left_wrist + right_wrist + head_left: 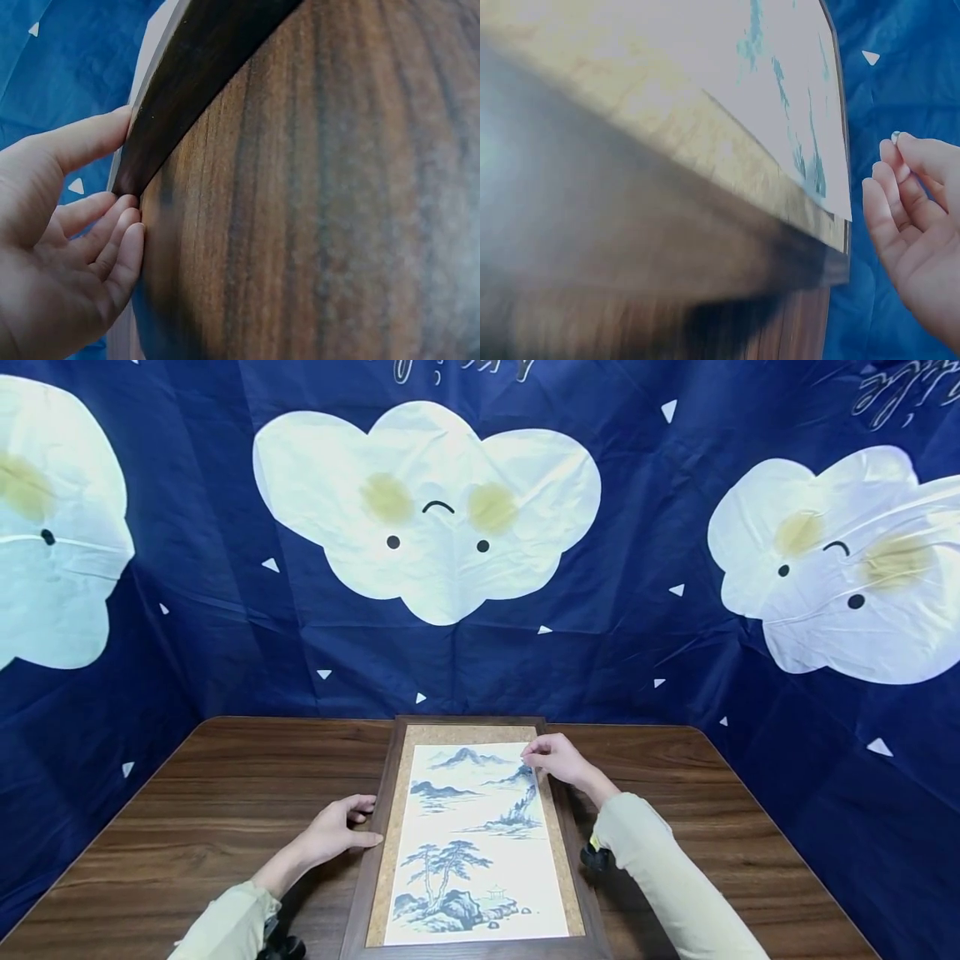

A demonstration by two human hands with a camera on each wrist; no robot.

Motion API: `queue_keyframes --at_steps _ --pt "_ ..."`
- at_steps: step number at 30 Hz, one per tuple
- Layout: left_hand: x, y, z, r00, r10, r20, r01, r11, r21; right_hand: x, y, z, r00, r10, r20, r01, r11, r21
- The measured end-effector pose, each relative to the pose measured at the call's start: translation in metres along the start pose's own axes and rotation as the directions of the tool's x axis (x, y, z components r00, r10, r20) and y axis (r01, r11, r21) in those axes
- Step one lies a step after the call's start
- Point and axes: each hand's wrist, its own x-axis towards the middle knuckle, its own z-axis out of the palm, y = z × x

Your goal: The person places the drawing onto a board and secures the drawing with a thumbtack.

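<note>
Hands: two; the left hand (330, 835) was relaxed, its thumb and fingertips touching the frame's side, while the right hand (930, 217) pinched a small piece between thumb and forefinger.
Small piece (895, 137): one, pale and glossy, too small to identify, at the right fingertips.
Frame (367, 889): one, dark brown, wood-grained, rectangular, lying between the hands.
Cork board (474, 735): one, tan and speckled, inside the frame.
Landscape print (472, 814): one, flat white sheet with blue-grey ink, on the cork, its upper right corner by the right hand.
Table (247, 793): one, striped brown wood grain, beneath both hands.
Backdrop (450, 668): creased navy fabric beyond the hands, three scalloped white clouds.
</note>
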Motion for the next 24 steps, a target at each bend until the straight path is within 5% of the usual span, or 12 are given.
queue_keyframes --at_steps 13,24 --pt "0.001 -0.005 0.0 1.0 -0.014 0.022 0.016 0.998 -0.067 0.05 -0.002 0.045 0.979 0.2 -0.039 -0.197 0.978 0.065" --pt "0.001 -0.003 0.0 0.999 -0.046 0.012 0.047 0.996 -0.073 0.076 -0.013 0.083 0.971 0.208 -0.119 -0.197 0.975 0.098"
